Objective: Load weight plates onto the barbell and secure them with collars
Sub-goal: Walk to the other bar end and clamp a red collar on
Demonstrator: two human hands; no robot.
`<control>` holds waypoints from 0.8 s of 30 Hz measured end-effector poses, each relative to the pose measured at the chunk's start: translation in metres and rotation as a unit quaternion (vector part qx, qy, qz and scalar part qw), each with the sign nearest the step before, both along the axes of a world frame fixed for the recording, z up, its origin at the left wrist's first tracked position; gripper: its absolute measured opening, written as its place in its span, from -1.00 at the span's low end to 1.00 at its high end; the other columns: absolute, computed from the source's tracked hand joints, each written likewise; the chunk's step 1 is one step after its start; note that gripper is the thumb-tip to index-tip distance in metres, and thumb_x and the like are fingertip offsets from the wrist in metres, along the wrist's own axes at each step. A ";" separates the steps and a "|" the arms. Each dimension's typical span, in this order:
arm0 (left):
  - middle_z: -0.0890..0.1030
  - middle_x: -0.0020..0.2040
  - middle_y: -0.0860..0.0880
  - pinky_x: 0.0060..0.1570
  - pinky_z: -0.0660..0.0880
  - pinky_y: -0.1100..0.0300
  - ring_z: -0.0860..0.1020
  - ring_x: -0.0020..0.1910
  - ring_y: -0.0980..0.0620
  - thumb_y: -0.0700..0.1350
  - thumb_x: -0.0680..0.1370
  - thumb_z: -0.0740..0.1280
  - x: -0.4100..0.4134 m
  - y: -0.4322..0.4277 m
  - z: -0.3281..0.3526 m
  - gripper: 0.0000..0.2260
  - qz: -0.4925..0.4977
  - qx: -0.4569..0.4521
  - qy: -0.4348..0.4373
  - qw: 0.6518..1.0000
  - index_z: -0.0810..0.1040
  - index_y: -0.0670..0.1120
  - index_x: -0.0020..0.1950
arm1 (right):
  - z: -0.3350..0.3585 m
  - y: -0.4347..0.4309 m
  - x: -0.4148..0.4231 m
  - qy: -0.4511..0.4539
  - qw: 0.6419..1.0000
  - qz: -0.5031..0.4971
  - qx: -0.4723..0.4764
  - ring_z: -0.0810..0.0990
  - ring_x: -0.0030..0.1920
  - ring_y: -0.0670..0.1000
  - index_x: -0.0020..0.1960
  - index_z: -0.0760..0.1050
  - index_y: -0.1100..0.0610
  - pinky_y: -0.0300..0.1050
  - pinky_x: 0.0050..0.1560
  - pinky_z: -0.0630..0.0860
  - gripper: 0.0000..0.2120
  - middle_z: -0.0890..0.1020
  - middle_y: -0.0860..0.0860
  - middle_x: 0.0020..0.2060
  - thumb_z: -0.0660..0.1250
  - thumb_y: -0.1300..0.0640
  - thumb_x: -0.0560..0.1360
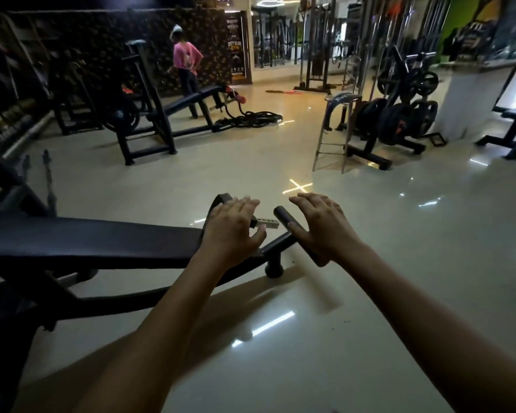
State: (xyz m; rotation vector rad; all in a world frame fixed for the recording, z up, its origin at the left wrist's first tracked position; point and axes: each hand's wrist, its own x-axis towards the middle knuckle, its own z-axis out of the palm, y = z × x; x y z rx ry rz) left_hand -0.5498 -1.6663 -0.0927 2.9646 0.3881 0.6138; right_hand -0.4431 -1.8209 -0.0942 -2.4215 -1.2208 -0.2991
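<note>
Both my arms reach forward over the foot end of a black bench (87,242). My left hand (231,231) hovers with fingers spread above the bench's end, holding nothing. My right hand (325,226) is also spread and empty, above the bench's black foot roller (282,216). Black weight plates (396,122) stand on a plate rack (370,150) at the far right, well beyond my hands. A barbell end (46,174) shows at the left behind the bench. No collar is in sight.
A metal stool (337,129) stands before the plate rack. A second bench (161,111) with a coiled battle rope (251,117) sits mid-left, a person in a pink top (186,59) behind it. Glossy tiled floor (370,263) spreads right of my hands.
</note>
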 end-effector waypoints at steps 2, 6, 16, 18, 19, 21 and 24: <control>0.38 0.39 -0.11 0.34 0.18 -0.01 0.30 0.38 -0.08 0.06 0.49 0.24 0.056 0.001 -0.012 -0.53 0.001 -0.014 0.006 1.000 0.30 -0.04 0.37 | -0.006 0.000 0.056 0.002 1.000 0.002 -0.010 0.28 0.37 0.14 0.38 0.26 0.10 0.07 0.36 0.20 -0.49 0.37 0.14 0.36 0.27 0.02 0.48; 0.37 0.40 -0.09 0.35 0.18 0.01 0.30 0.38 -0.06 0.06 0.50 0.23 0.161 -0.002 -0.028 -0.53 0.013 -0.042 0.018 0.999 0.29 -0.05 0.38 | -0.008 -0.001 0.163 0.020 0.999 0.020 -0.036 0.28 0.37 0.12 0.38 0.26 0.11 0.06 0.37 0.19 -0.51 0.37 0.13 0.36 0.26 0.03 0.49; 0.31 0.43 -0.09 0.37 0.14 0.02 0.25 0.41 -0.05 0.06 0.53 0.18 0.397 0.026 -0.052 -0.53 0.058 -0.057 0.041 0.996 0.23 -0.05 0.41 | -0.037 0.043 0.415 0.031 0.995 0.061 -0.069 0.30 0.36 0.10 0.38 0.24 0.10 0.04 0.37 0.22 -0.51 0.39 0.10 0.35 0.22 0.00 0.50; 0.32 0.42 -0.09 0.37 0.15 0.02 0.26 0.40 -0.05 0.07 0.53 0.18 0.449 0.043 -0.063 -0.53 0.068 -0.054 0.040 0.995 0.23 -0.05 0.40 | -0.044 0.059 0.468 0.026 0.995 0.069 -0.069 0.31 0.36 0.11 0.38 0.25 0.11 0.04 0.36 0.22 -0.51 0.39 0.11 0.35 0.23 0.01 0.50; 0.33 0.42 -0.09 0.37 0.15 0.01 0.26 0.40 -0.05 0.07 0.53 0.18 0.475 0.052 -0.068 -0.53 0.073 -0.055 0.042 0.995 0.24 -0.05 0.40 | -0.047 0.068 0.495 0.024 0.995 0.073 -0.071 0.32 0.35 0.11 0.38 0.25 0.11 0.03 0.35 0.23 -0.51 0.40 0.11 0.35 0.23 0.02 0.50; 0.33 0.42 -0.09 0.36 0.16 0.00 0.26 0.40 -0.07 0.07 0.52 0.19 0.527 0.069 -0.073 -0.53 0.084 -0.063 0.049 0.993 0.25 -0.05 0.40 | -0.050 0.089 0.548 0.022 0.994 0.081 -0.076 0.35 0.33 0.11 0.37 0.26 0.12 0.00 0.32 0.26 -0.52 0.42 0.11 0.32 0.23 0.03 0.50; 0.33 0.42 -0.08 0.35 0.16 0.00 0.26 0.40 -0.07 0.06 0.52 0.19 0.597 0.096 -0.075 -0.53 0.098 -0.072 0.060 0.991 0.25 -0.05 0.39 | -0.048 0.121 0.623 0.031 0.992 0.090 -0.082 0.38 0.30 0.11 0.36 0.28 0.14 0.00 0.30 0.29 -0.54 0.44 0.12 0.30 0.23 0.03 0.50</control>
